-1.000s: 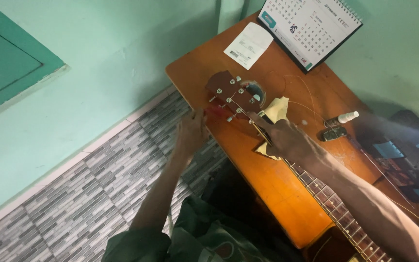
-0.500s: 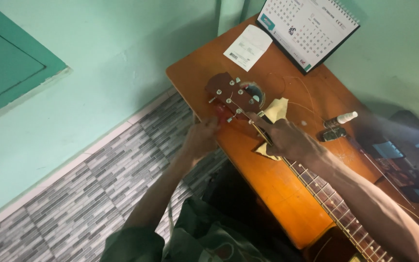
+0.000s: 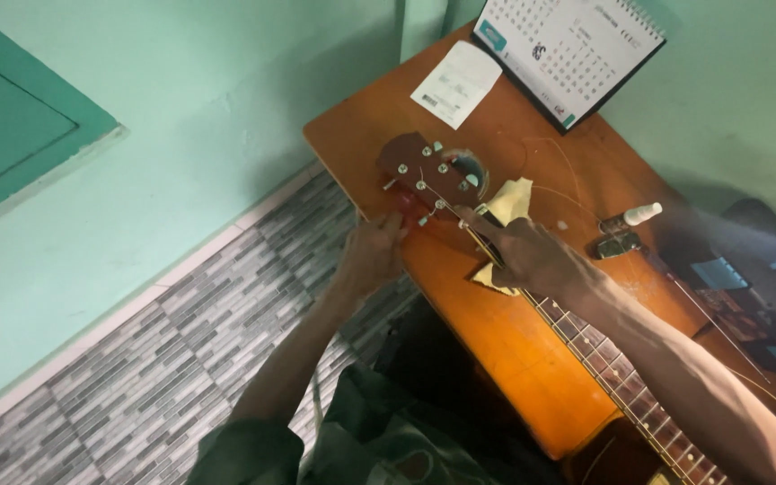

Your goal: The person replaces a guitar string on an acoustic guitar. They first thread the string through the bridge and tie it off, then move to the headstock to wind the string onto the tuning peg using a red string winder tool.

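A guitar lies across the brown wooden table, its dark red headstock with silver tuning pegs pointing toward the wall. My left hand is at the headstock's near edge, fingers closed on a small red tool at a tuning peg. My right hand rests on the guitar neck just below the headstock, fingers pressed over the strings and wrapped on the neck. A yellow cloth lies under the neck beneath that hand.
A desk calendar and a white paper slip stand at the table's far end. A small white-capped bottle and a dark clip lie right of the neck. A loose string curls nearby. Grey tiled floor lies left.
My left hand has moved up and right, closing in on the headstock's tuning peg. My right hand has stayed on the neck.
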